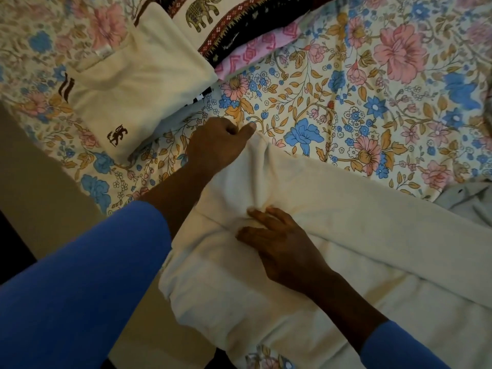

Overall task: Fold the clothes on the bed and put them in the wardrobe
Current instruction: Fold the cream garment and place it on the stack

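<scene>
Head view: only 1 view. A person leans over the bed, which has a floral sheet; both sleeves are blue.
White garment: task item in hand. It lies on the near part of the bed, w/ a long band running right and the near end reaching the bed edge. Looks partly folded.
Left hand: fingers curled tight, thumb out, gripping the far-left corner of the white garment against the sheet.
Right hand: fingers half bent, tips pinching a pucker of cloth approx. mid-garment. Creases radiate from the pinch.
Folded cream shirt: looks done. It lies left of the hands, apart from the white garment, w/ patterned clothes beyond it.
Grey garment: unfolded, at the right edge of view. Touching or just beside the white garment; cannot tell which.
Wardrobe: not in view.
Risk 1: the pucker under the right hand gets folded in, giving a creased, lopsided fold. Cause: cloth not smoothed before the next turn.
Risk 2: the near end sits at the bed edge, so a pull by the left hand alone may drag it off.
Risk 3: the long right part, if lifted, may sweep the grey garment along.
</scene>
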Motion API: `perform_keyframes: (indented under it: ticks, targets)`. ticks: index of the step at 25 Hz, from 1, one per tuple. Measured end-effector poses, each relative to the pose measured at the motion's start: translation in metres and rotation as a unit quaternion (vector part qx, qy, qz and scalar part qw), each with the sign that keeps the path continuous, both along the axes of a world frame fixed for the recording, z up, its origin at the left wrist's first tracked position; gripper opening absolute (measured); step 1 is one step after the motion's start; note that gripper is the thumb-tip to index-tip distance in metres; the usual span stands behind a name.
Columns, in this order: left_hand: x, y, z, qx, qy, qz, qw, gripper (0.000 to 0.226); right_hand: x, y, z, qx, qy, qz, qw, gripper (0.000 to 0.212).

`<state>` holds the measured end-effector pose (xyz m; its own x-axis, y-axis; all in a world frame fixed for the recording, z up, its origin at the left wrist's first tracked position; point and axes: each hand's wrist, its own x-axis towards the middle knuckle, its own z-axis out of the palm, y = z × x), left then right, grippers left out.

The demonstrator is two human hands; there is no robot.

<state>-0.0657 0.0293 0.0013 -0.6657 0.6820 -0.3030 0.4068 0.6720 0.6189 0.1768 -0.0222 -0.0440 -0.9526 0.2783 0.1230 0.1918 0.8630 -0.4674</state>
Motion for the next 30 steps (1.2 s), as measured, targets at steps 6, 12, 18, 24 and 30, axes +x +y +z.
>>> perform_keyframes:
  ticks: [6, 12, 18, 24, 30]
  targets:
    - [-0.015, 0.022, 0.0, 0.014, -0.135, 0.216, 0.967, 0.037, -0.002, 0.008, 0.016, -0.072, 0.059, -0.164, 0.982, 0.038]
    - [-0.014, 0.019, -0.008, 0.128, -0.116, 0.216, 0.961, 0.033, -0.021, 0.066, 0.003, -0.041, -0.008, -0.332, 0.942, 0.042]
    - [-0.027, 0.012, -0.007, 0.051, -0.157, 0.242, 0.956, 0.014, -0.023, 0.061, -0.011, -0.004, -0.032, -0.347, 0.937, 0.05]
    - [-0.038, 0.033, -0.009, 0.065, -0.042, 0.15, 0.986, 0.032, -0.038, 0.048, 0.004, 0.067, 0.005, -0.094, 0.993, 0.067]
    - [0.018, -0.072, 0.0, 0.006, 0.109, 0.082, 0.991, 0.04, -0.009, 0.031, -0.015, 0.103, -0.005, -0.086, 0.991, 0.033]
